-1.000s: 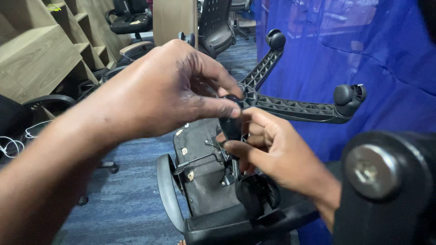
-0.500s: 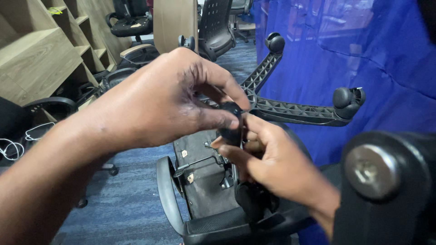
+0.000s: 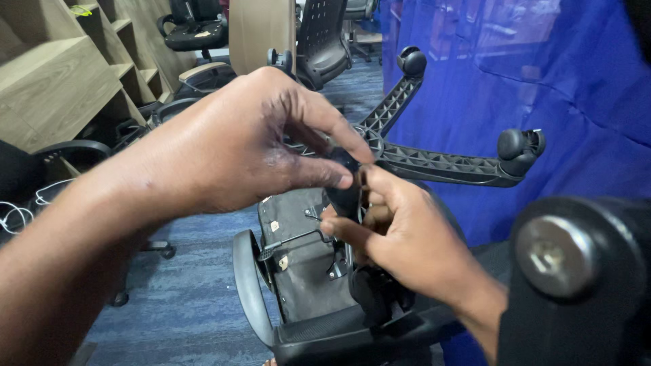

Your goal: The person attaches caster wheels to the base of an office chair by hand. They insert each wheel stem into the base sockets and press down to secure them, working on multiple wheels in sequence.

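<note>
Two hands grip a small black part above an overturned office chair [image 3: 305, 271].
Left hand [image 3: 251, 142] and right hand [image 3: 400, 237] both pinch the black part [image 3: 344, 196], fingers closed narrowly.

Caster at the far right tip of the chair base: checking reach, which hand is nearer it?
Right hand, below-left of the caster; left hand is farther left.

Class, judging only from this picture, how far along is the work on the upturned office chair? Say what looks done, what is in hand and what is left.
Done: the office chair lies overturned, its star base raised with castors fitted on two visible arms. In hand: the left hand and right hand both pinch a small black part near the hub. Left: that part is not yet visibly seated; the fingers hide the joint.
</note>
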